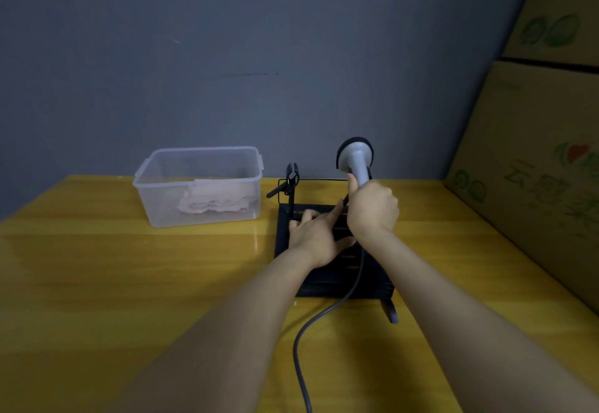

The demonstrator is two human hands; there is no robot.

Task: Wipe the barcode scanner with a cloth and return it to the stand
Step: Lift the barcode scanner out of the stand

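A grey barcode scanner (356, 158) with a black head stands upright above the black stand (337, 279), and my right hand (372, 208) is closed around its handle. Its grey cable (311, 325) trails down toward me across the table. My left hand (316, 236) lies flat on the stand's slatted base, fingers spread, holding nothing. The stand's black holder clip (291, 179) rises on a post at the base's back left, apart from the scanner. Pale folded cloths (215, 200) lie inside a clear plastic box (197, 185) to the left.
The yellow wooden table (129, 283) meets a grey wall at the back. Stacked cardboard boxes (534, 159) close off the right side, close to the stand.
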